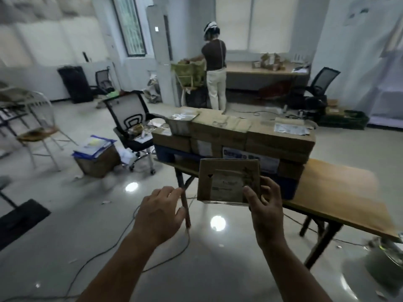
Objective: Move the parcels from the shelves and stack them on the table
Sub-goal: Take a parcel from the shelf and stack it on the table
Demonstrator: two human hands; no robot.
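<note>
Closest to me, my left hand (pixel 159 211) hangs with loose, open fingers and holds nothing, just left of the cardboard box (pixel 226 182) and not touching it. My right hand (pixel 265 211) grips that box by its lower right corner, thumb on the near face, fingers curled behind. The box is in the air above the floor, in front of the wooden table (pixel 340 192). On the table sits a stack of boxes (pixel 239 136). Left of it stands an office chair (pixel 133 125); well beyond, a person (pixel 214 68) faces away.
</note>
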